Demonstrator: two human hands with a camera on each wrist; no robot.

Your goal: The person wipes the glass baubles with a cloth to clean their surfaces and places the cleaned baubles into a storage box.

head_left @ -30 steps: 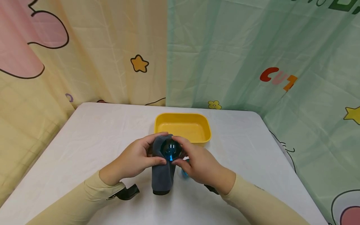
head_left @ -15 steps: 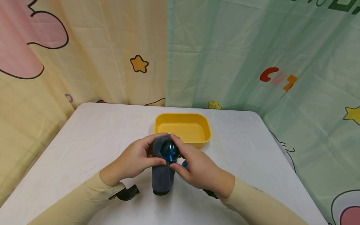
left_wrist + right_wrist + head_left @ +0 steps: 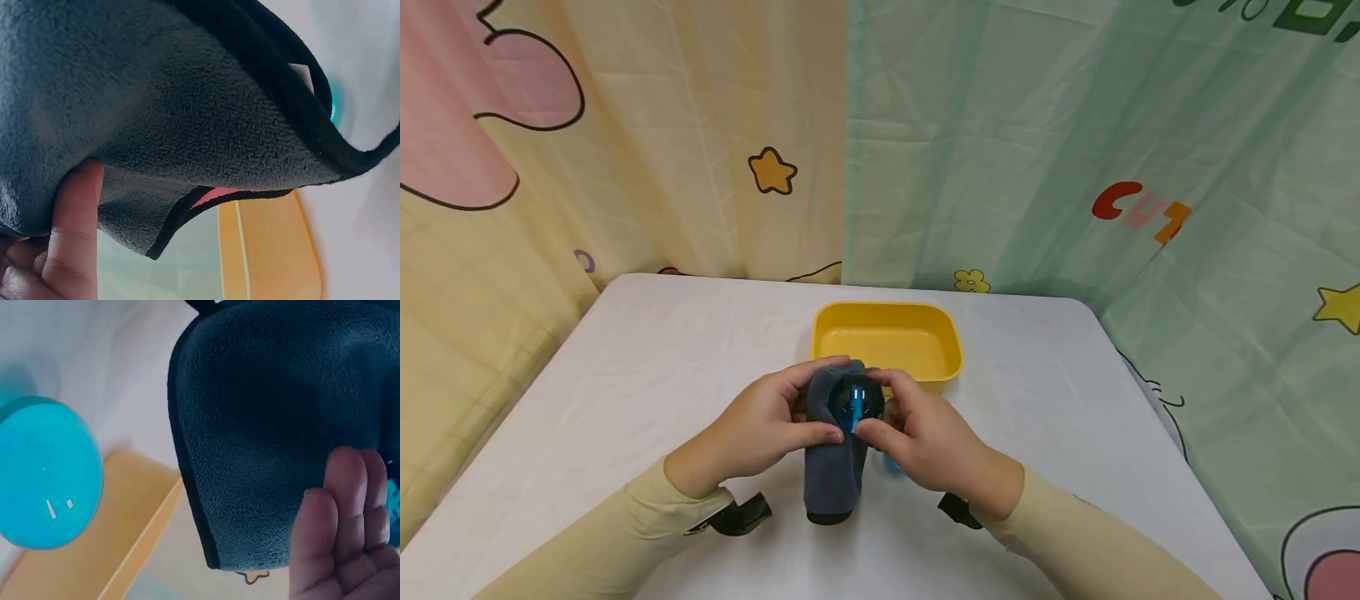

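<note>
My left hand (image 3: 767,417) grips a grey fleecy cloth (image 3: 833,475) with black edging, its thumb in front and fingers behind. Against the cloth sits a dark, shiny, see-through ball (image 3: 847,398) with a blue streak. My right hand (image 3: 936,433) holds the ball from the right, thumb at its lower front and a finger at its upper edge. In the left wrist view the cloth (image 3: 156,106) droops in folds past a fingertip. Behind the right fingers, the right wrist view has the cloth (image 3: 269,444) spread wide.
A yellow tray (image 3: 956,354) stands on the white table (image 3: 1037,400) just beyond the hands. Beside the right hand is a bright blue round piece (image 3: 50,475), mostly hidden from the head view. Patterned curtains (image 3: 970,150) hang behind the table.
The right hand moves left over the ball, then back slightly right, its thumb now over the ball's lower front. The left hand and cloth stay nearly still.
</note>
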